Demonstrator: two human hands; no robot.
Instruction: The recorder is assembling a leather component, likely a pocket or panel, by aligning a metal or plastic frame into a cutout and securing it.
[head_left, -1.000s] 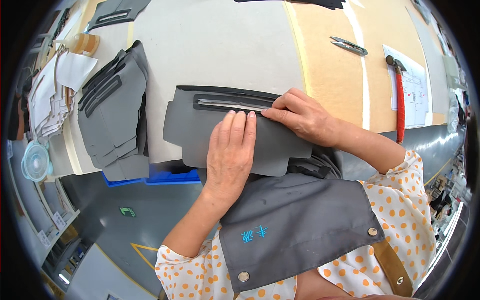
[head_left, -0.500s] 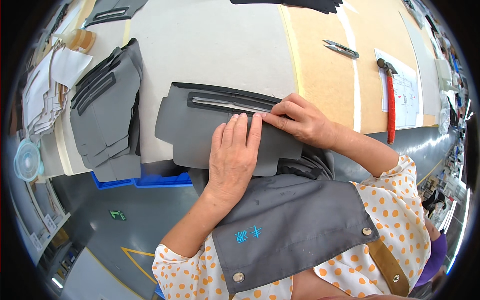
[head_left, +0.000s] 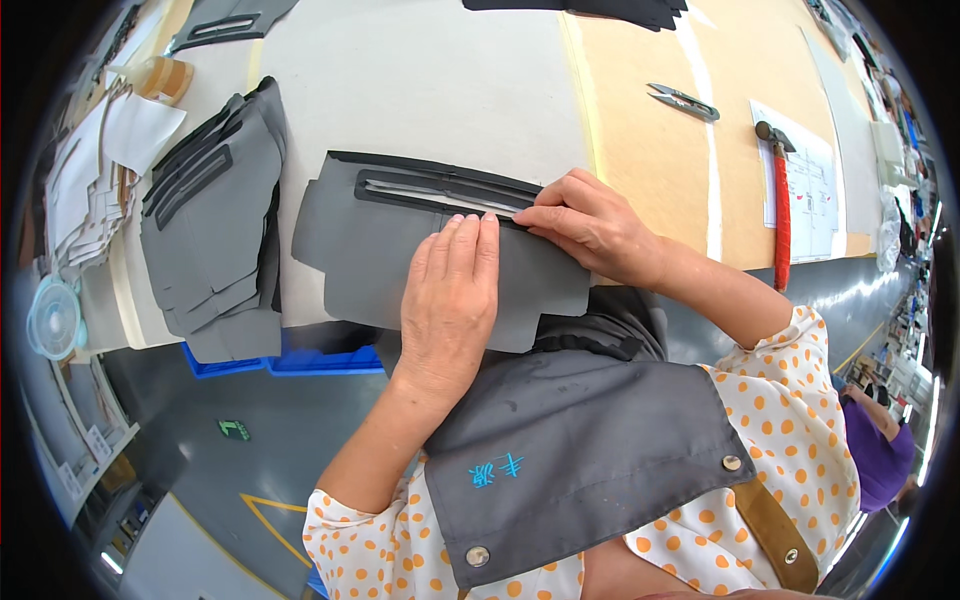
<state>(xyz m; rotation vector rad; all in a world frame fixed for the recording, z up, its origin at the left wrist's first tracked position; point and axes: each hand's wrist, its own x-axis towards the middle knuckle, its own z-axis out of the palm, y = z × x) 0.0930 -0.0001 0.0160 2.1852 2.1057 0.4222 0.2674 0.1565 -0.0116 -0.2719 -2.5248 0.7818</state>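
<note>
A dark grey sheet-material panel (head_left: pixel 375 250) lies at the near edge of the table, partly overhanging it. Along its far side runs a black-bordered slot (head_left: pixel 400 190) with a pale strip showing inside. My left hand (head_left: pixel 452 290) rests flat on the panel, fingers stretched out and close together, their tips at the slot's near border. Just right of those tips, my right hand (head_left: pixel 590 228) pinches the panel at the slot's black border, thumb and forefinger together. The right end of the slot is partly hidden behind that hand.
Similar grey panels (head_left: pixel 205 250) are stacked at the left, near paper pieces (head_left: pixel 85 200) and an amber bottle (head_left: pixel 165 80). Thread snips (head_left: pixel 684 102), a red-handled hammer (head_left: pixel 780 205) and a printed sheet (head_left: pixel 812 180) lie to the right. A blue bin (head_left: pixel 325 360) stands below the table edge.
The panel has shifted a little left and away from me, and my left hand has moved left with it. My right hand stays near the slot's right part, still pinching.
</note>
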